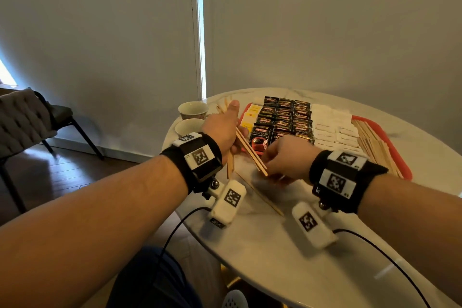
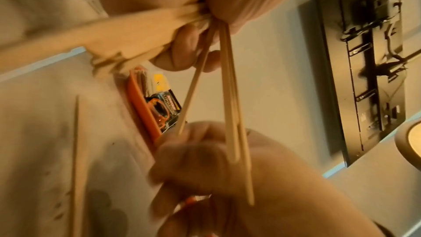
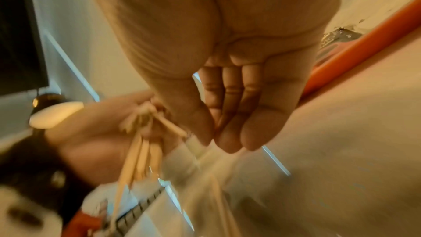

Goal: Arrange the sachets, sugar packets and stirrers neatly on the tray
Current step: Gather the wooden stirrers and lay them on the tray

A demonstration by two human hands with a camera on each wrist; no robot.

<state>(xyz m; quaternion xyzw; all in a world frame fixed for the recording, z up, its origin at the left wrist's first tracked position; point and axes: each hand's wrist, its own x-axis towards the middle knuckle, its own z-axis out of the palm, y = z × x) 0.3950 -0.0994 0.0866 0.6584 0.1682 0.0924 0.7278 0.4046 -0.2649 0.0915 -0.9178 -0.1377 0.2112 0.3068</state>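
Note:
My left hand grips a bundle of wooden stirrers just left of the red tray; the sticks fan out of the fist in two directions. My right hand meets their near ends, and thumb and fingertips pinch the tip of one stirrer splayed from the rest. On the tray lie rows of black coffee sachets, white sugar packets, yellow sachets and a row of stirrers. One loose stirrer lies on the table under my hands.
The round white marble table carries two cups at its far left edge, beside my left hand. A chair stands on the floor to the left. Wrist camera cables trail over the table's near edge.

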